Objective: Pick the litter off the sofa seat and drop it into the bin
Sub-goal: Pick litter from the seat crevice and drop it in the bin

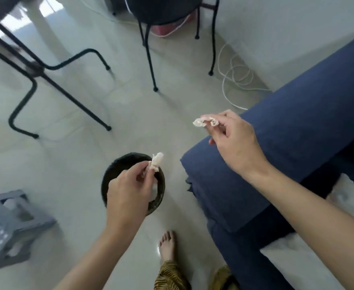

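My left hand (128,191) pinches a crumpled white paper scrap (156,162) directly over the round dark bin (159,197) on the floor. My right hand (232,135) holds a second crumpled white scrap (203,122) in its fingertips, above the floor just left of the blue sofa's armrest (224,185). The bin stands on the floor left of that armrest. The sofa seat itself is mostly hidden behind my right arm.
A grey plastic stool (10,225) sits at the left. Black table legs (25,65) and black chair legs (151,59) stand further out on the pale tiled floor. A white cable (234,76) coils near the sofa. My bare foot (167,245) is below the bin.
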Tool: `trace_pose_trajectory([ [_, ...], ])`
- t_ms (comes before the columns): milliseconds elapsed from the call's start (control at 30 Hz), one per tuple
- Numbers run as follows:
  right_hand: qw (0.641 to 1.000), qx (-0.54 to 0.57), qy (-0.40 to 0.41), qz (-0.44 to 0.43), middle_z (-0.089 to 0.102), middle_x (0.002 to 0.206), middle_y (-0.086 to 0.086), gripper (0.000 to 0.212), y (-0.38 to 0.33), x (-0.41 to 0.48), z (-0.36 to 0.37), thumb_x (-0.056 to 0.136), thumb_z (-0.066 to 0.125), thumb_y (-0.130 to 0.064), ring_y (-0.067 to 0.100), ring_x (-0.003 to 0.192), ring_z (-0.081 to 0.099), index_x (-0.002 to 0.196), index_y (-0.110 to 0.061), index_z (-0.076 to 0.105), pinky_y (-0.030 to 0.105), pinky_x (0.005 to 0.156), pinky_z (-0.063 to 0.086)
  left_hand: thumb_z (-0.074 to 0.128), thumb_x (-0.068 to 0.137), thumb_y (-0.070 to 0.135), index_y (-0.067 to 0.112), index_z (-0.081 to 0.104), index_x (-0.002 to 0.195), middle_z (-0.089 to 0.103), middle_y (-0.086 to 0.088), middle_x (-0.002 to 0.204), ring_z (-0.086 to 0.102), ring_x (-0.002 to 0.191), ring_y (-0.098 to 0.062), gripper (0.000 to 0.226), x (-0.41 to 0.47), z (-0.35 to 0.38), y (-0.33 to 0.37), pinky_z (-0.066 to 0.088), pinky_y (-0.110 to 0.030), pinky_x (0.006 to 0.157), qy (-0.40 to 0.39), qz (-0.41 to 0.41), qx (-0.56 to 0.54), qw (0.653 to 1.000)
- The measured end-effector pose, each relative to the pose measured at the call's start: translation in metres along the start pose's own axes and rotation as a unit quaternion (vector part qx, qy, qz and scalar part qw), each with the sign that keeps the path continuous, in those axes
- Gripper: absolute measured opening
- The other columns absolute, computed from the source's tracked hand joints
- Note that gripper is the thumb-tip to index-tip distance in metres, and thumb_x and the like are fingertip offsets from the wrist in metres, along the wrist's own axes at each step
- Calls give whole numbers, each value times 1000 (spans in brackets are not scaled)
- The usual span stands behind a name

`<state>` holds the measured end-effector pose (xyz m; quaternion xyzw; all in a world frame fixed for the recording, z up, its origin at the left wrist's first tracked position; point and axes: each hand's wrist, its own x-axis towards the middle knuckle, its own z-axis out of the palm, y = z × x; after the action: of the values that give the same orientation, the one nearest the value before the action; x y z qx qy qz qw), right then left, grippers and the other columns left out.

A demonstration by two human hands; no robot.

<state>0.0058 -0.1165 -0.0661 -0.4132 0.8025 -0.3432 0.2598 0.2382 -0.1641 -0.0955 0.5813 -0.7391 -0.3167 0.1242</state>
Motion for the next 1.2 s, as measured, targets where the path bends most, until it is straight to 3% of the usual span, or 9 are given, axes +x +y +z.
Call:
trace_pose_trajectory([
  [167, 998, -4, -57, 24, 74, 76, 2, 13, -29, -7, 79, 97, 68, -22, 24, 65, 70, 97, -22, 80, 50, 63, 59, 54, 99, 37, 28, 74, 101, 73, 7, 79, 64, 74, -19, 22, 5, 4, -107, 48, -36, 60, -18, -67, 73, 995],
  [333, 992, -25, -116, 52, 76, 85, -6, 10, -27, -11, 141, 95, 70, -25, 20, 71, 75, 104, -28, 68, 48, 59, 62, 49, 100, 29, 17, 64, 85, 64, 2, 72, 61, 71, -26, 25, 17, 18, -160, 33, -33, 54, -46, -116, 92, 988],
  [400, 988, -51, -135, 61, 76, 90, -3, 9, -20, -13, 162, 94, 69, -22, 23, 69, 74, 101, -27, 70, 48, 62, 63, 54, 97, 38, 15, 59, 98, 69, 0, 86, 65, 84, -30, 24, 23, 20, -172, 39, -34, 59, -86, -143, 93, 982],
  [533, 974, -123, -169, 83, 77, 95, 4, 16, -10, -15, 195, 93, 67, -19, 30, 78, 74, 106, -23, 77, 48, 72, 62, 65, 85, 51, 11, 26, 153, 54, -9, 140, 54, 122, -33, 88, 29, 20, -192, 51, -43, 87, -197, -206, 126, 950],
  [667, 956, -171, -209, 114, 76, 87, 12, 21, 3, -18, 226, 91, 59, -7, 35, 76, 75, 98, -14, 78, 46, 71, 62, 61, 82, 55, 21, 7, 161, 25, -7, 162, 36, 139, -36, 102, 18, 12, -210, 42, -51, 104, -221, -212, 137, 942],
  [800, 934, -169, -278, 146, 76, 109, 14, 31, 17, -17, 259, 91, 61, -7, 38, 98, 75, 119, -12, 73, 45, 84, 62, 62, 85, 53, 24, 7, 161, 11, -10, 167, 25, 147, -36, 98, 8, 2, -217, 34, -52, 111, -236, -211, 130, 940],
  [900, 894, -153, -394, 149, 56, 149, 9, 87, 18, -17, 269, 87, 73, -14, 37, 128, 60, 161, -24, 29, 41, 98, 54, 63, 85, 54, 27, 7, 161, 7, -9, 168, 22, 149, -35, 98, 5, -3, -220, 32, -52, 112, -230, -198, 124, 945],
  [967, 874, -141, -441, 146, 42, 161, 9, 111, 15, -18, 267, 89, 76, -20, 36, 134, 55, 164, -34, -5, 46, 107, 49, 63, 85, 59, 28, 7, 161, 6, -8, 168, 19, 150, -34, 99, 4, -5, -221, 31, -53, 114, -221, -190, 118, 949],
  [1200, 877, -284, -387, 4, -3, 174, 8, 93, 2, -19, 230, 94, 46, -72, 37, 160, -1, 164, -38, -6, 59, 126, 11, 51, 80, 80, 27, 7, 162, 2, -6, 169, 7, 154, -25, 106, 11, -12, -194, 20, -48, 120, -199, -156, 97, 963],
])
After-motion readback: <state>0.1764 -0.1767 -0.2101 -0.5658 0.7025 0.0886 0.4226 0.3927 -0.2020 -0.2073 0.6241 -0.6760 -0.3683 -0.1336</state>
